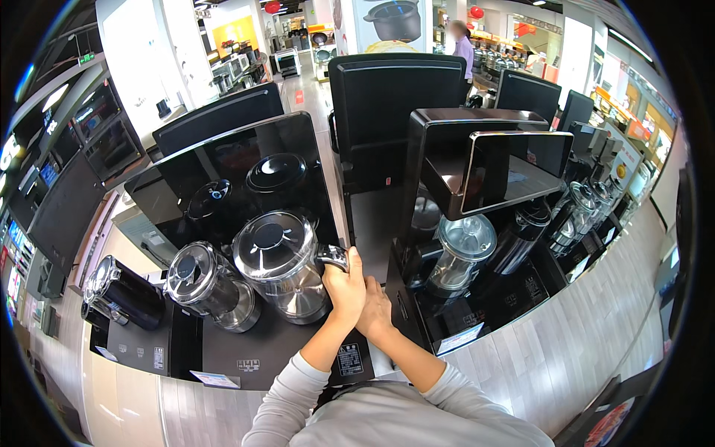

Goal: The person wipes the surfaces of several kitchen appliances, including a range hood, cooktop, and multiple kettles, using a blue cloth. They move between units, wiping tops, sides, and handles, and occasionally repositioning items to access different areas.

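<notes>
My left hand (342,288) grips the black handle (333,255) of a large glass electric kettle (287,285) with a shiny lid, its thumb lying along the top. The kettle stands on the dark base of a tea appliance (268,352). Close against the left hand is my right hand (376,307), its fingers partly hidden behind it. Whether those fingers hold anything cannot be seen. A smaller glass kettle (215,290) stands left of the large one. Behind both rises a glossy black panel (246,167) that reflects their lids.
Farther left stands a dark cylindrical kettle (131,296). Right of my hands, another appliance (416,184) with a tilted screen (514,167) overhangs a glass pot (461,251). Tall black panels (399,106) line the back. A person (463,50) in purple stands beyond them.
</notes>
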Available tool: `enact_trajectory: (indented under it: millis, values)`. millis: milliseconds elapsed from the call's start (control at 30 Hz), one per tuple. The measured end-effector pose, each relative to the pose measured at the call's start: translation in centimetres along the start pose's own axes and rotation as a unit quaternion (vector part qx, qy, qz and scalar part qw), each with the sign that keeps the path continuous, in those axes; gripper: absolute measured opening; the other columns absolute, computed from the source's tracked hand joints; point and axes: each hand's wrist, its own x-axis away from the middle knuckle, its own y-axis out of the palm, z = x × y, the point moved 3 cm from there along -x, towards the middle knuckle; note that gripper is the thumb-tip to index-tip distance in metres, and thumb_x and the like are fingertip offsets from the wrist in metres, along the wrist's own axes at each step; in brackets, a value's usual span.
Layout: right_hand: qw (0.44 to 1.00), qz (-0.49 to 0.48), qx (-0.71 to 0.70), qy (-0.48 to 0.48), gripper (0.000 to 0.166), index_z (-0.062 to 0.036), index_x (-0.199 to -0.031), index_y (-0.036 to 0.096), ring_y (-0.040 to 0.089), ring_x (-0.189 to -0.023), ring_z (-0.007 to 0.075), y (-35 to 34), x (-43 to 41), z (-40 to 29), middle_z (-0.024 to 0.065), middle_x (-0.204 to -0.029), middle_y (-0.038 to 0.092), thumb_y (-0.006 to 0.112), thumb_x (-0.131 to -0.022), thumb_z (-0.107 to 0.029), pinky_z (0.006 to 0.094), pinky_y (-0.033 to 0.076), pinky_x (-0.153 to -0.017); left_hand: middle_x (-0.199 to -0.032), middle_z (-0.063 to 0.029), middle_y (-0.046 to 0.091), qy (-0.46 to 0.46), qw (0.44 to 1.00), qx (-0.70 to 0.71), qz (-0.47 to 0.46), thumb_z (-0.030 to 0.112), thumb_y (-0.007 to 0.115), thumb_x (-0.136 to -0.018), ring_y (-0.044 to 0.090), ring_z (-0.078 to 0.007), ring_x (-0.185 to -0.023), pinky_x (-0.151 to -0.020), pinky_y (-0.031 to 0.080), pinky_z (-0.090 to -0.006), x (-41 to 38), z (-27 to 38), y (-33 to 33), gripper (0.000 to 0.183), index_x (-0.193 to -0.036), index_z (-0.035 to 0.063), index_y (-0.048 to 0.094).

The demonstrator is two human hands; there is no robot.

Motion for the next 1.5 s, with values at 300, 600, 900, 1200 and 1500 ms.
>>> enact_trajectory:
  millis: [300, 600, 900, 1200, 1500]
  values:
    - [0.989, 0.124, 0.022, -0.071, 0.021, -0.0058, -0.102, 0.056, 0.062, -0.092, 0.0355, 0.6, -0.8, 0.0, 0.0147, -0.095, 0.058, 0.059, -0.087, -0.020, 0.0464, 0.053, -0.074, -0.110, -0.0145, 0.065, -0.037, 0.990, -0.049, -0.126, 0.016, 0.055, -0.099, 0.063, -0.0206, -0.104, -0.092, 0.048, -0.0327, 0.6, 0.9, -1.8, 0.031, -0.121, -0.0047, 0.052]
    - [0.990, 0.132, 0.007, -0.047, 0.033, -0.0057, -0.105, 0.060, 0.062, -0.092, 0.0343, 0.5, -0.9, -0.3, 0.0135, -0.095, 0.058, 0.068, -0.083, -0.029, 0.0452, 0.054, -0.074, -0.111, -0.0190, 0.068, -0.018, 0.986, -0.095, -0.137, 0.011, 0.058, -0.097, 0.067, -0.0244, -0.104, -0.085, 0.054, -0.0332, 2.6, 3.2, -6.0, 0.030, -0.120, -0.0076, 0.057]
    - [0.987, 0.151, -0.034, -0.047, 0.026, -0.0036, -0.096, 0.060, 0.061, -0.094, 0.0346, 0.5, -0.8, -0.2, 0.0141, -0.095, 0.059, 0.066, -0.082, -0.024, 0.0461, 0.052, -0.078, -0.115, -0.0117, 0.053, -0.033, 0.974, 0.033, 0.224, 0.023, 0.036, -0.104, 0.050, -0.0190, -0.106, -0.094, 0.038, -0.0330, 1.8, -3.7, -15.4, 0.031, -0.117, -0.0005, 0.051]
    - [0.995, 0.092, -0.012, -0.041, 0.050, -0.0041, -0.122, 0.055, 0.059, -0.101, 0.0358, 1.3, -0.8, 0.7, 0.0153, -0.109, 0.056, 0.070, -0.084, -0.033, 0.0453, 0.054, -0.081, -0.150, -0.0116, 0.037, -0.169, 0.952, 0.227, 0.118, 0.047, 0.027, -0.106, 0.037, -0.0237, -0.137, -0.114, 0.027, -0.0365, 0.8, -9.2, -13.8, 0.061, -0.150, 0.0046, 0.027]
    - [0.999, -0.030, -0.029, -0.026, 0.065, -0.0058, -0.129, 0.046, 0.053, -0.116, 0.0379, -0.9, -0.1, 1.1, 0.0171, -0.122, 0.050, 0.080, -0.075, -0.020, 0.0437, 0.048, -0.096, -0.141, -0.0084, 0.049, -0.168, 0.948, 0.237, 0.131, 0.053, 0.032, -0.104, 0.046, -0.0210, -0.127, -0.105, 0.035, -0.0341, 1.0, -8.8, -13.4, 0.064, -0.146, 0.0052, 0.035]
